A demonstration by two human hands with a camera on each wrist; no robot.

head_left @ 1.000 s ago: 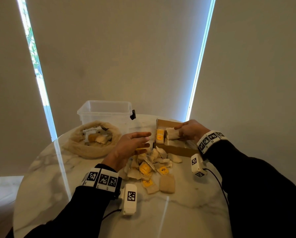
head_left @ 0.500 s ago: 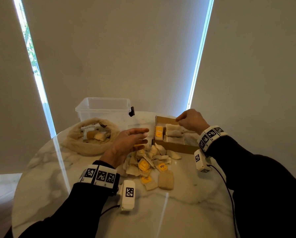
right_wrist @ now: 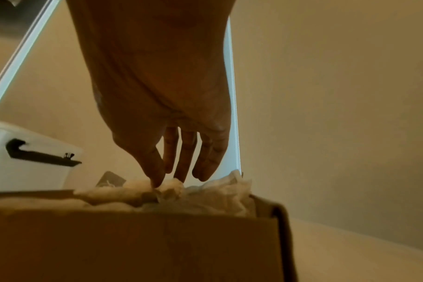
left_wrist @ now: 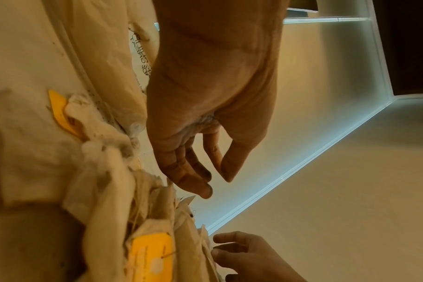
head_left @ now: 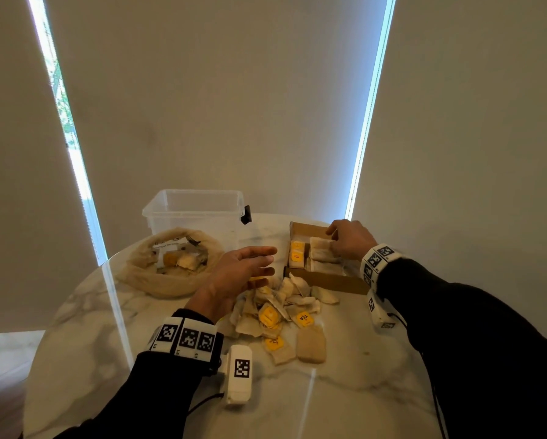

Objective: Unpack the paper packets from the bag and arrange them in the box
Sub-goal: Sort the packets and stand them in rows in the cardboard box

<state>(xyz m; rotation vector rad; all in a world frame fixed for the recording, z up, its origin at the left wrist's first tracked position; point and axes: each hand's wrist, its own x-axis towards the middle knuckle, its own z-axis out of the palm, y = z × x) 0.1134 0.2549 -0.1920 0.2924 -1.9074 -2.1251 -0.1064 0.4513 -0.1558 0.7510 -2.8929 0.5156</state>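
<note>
Head view: a round marble surface stands before pale window blinds, carrying a clear plastic tub, a rolled-down mesh bag and a cardboard box. Loose paper packets lie heaped between bag and box. The left hand hovers over the heap, fingers straight, holding nothing; the right hand presses straight fingertips onto packets in the box.

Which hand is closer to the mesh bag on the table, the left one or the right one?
Left. The left hand hovers open just right of the mesh bag, above the loose packets. The right hand is farther away, fingers down on packets in the cardboard box.
</note>
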